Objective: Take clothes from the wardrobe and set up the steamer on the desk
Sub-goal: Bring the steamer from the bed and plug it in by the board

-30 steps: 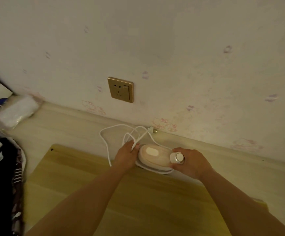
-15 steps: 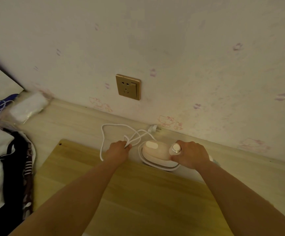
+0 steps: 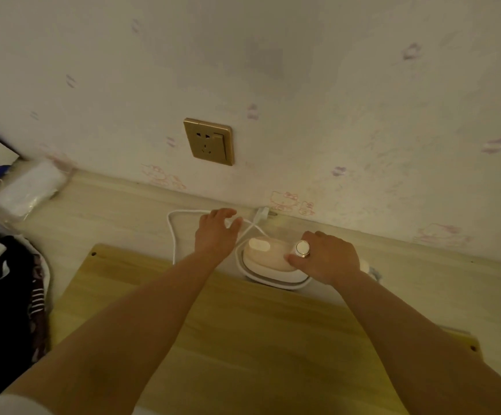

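A small pink-and-white steamer (image 3: 265, 257) lies on the pale desk (image 3: 117, 217) close to the wall. My right hand (image 3: 328, 257) grips its right end, beside a round white knob (image 3: 302, 248). The white cord (image 3: 173, 235) loops to the left, and its plug (image 3: 263, 212) lies unplugged against the wall. My left hand (image 3: 218, 233) hovers over the cord with fingers spread, reaching toward the plug. Dark and white clothes (image 3: 6, 298) lie heaped at the left edge.
A gold wall socket (image 3: 209, 141) sits on the wall above the cord. A yellow wooden board (image 3: 243, 339) lies on the desk under my arms. A clear plastic packet (image 3: 29, 187) rests at the back left corner.
My left hand has let go of the bunched cord and moved up toward the plug, fingers now spread. The right hand stays on the steamer.
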